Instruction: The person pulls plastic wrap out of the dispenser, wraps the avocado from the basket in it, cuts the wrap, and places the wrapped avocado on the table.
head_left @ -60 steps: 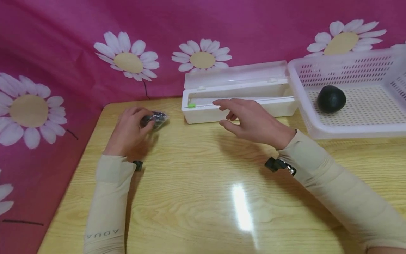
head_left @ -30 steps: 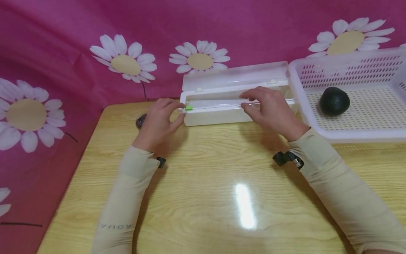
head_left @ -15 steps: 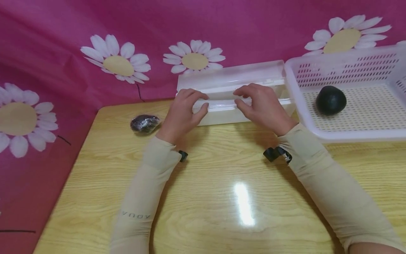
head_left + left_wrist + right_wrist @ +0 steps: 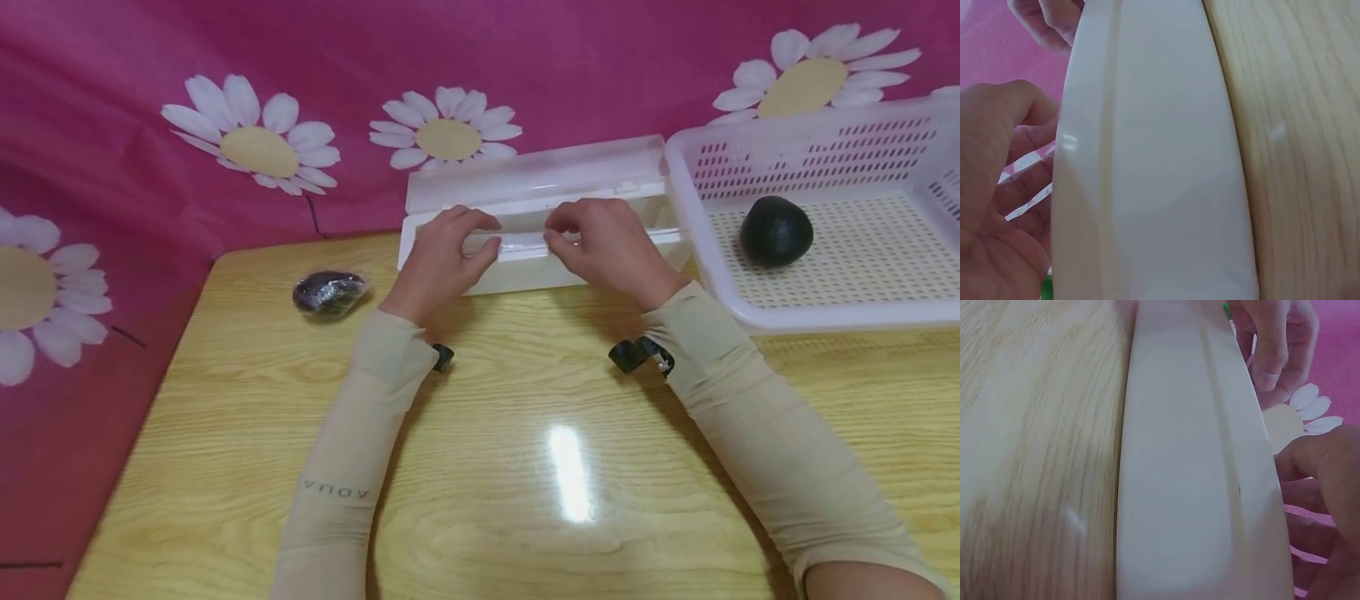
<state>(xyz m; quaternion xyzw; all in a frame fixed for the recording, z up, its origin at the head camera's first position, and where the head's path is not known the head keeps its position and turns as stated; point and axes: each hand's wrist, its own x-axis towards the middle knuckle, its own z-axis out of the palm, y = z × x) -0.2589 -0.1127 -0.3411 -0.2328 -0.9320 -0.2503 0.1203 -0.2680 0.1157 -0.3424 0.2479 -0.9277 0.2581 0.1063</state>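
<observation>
Film (image 4: 522, 241) at the white box (image 4: 525, 272) is reached by left hand (image 4: 444, 257) and right hand (image 4: 602, 243), grip unclear; left of the box, one dark item (image 4: 324, 293) is wrapped; to its right, another black item (image 4: 777, 232) is not yet.

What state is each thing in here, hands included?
White box: upright, open
Lid: tipped back
Basket: upright, open-topped
Matte dark item: in the basket, no wrapping visible
Glossy dark item: wrapped, lying on the table
Left hand: fingers bent at box's front edge, grip unclear
Right hand: likewise, grip unclear
</observation>
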